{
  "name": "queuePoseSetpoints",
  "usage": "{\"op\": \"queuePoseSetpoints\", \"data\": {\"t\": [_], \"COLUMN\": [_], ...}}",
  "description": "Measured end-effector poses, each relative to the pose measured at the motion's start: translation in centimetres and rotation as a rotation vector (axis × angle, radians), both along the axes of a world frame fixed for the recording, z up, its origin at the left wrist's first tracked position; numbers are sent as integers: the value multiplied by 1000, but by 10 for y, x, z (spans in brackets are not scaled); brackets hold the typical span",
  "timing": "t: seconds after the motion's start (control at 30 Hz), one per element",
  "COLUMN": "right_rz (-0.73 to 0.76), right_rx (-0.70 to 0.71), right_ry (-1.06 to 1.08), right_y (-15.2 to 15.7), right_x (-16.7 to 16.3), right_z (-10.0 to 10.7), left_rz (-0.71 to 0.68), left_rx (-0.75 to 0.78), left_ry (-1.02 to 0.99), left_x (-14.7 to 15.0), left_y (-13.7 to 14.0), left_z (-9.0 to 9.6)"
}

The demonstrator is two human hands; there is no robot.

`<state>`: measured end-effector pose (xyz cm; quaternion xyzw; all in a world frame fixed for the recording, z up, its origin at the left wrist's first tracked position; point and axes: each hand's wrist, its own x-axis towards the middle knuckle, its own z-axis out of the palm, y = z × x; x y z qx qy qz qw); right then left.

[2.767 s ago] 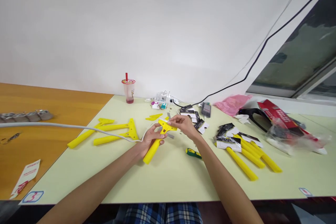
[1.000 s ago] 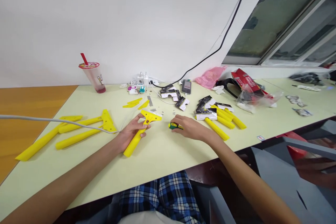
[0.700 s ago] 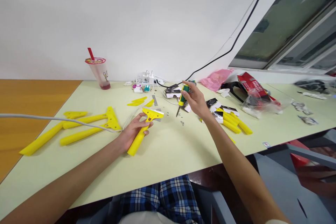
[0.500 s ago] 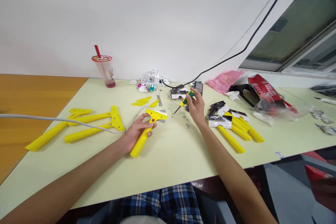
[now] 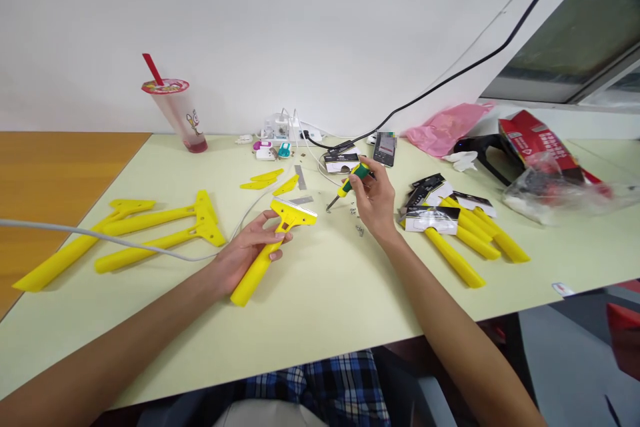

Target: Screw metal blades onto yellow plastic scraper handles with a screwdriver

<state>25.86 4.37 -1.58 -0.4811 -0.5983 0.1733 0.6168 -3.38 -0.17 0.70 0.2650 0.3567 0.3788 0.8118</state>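
My left hand (image 5: 250, 247) is closed round the neck of a yellow scraper (image 5: 260, 265), its wide head with a metal blade edge tilted up to the right. In my right hand (image 5: 375, 200) is a screwdriver (image 5: 354, 179) with a green and yellow handle. Its tip points down to the left, close to a small screw on the table; whether they touch I cannot tell. Several loose screws (image 5: 359, 230) lie just left of my right hand. Beyond the scraper head are yellow blade covers (image 5: 262, 179) and flat metal blades (image 5: 300, 177).
Several yellow scraper handles (image 5: 150, 220) lie at left, a grey cable (image 5: 150, 250) across them. Scrapers with black-and-white cards (image 5: 432, 220) lie at right. Behind stand a drink cup (image 5: 177, 117), a power strip (image 5: 280, 127), a phone (image 5: 385, 149), a pink bag (image 5: 447, 129) and a red box (image 5: 540, 147).
The camera view has shifted closer to the table. The screwdriver tip has come down near the screw by the scraper head. Both hands keep hold of the same things.
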Motion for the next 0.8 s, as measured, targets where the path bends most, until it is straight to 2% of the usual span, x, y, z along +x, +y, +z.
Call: {"op": "queuePoseSetpoints", "data": {"t": [0.13, 0.33, 0.53, 0.8], "right_rz": [-29, -150, -151, -8], "right_rx": [67, 216, 227, 143], "right_ry": [-8, 66, 144, 271], "right_y": [-2, -5, -4, -12], "right_x": [-1, -5, -4, -24], "right_z": [5, 17, 17, 14], "left_rz": [-10, -7, -52, -199], "left_rx": [8, -17, -51, -95], "left_ry": [9, 8, -38, -101], "left_x": [-1, -2, 0, 3], "left_y": [-1, 0, -1, -6], "left_z": [1, 0, -1, -2]}}
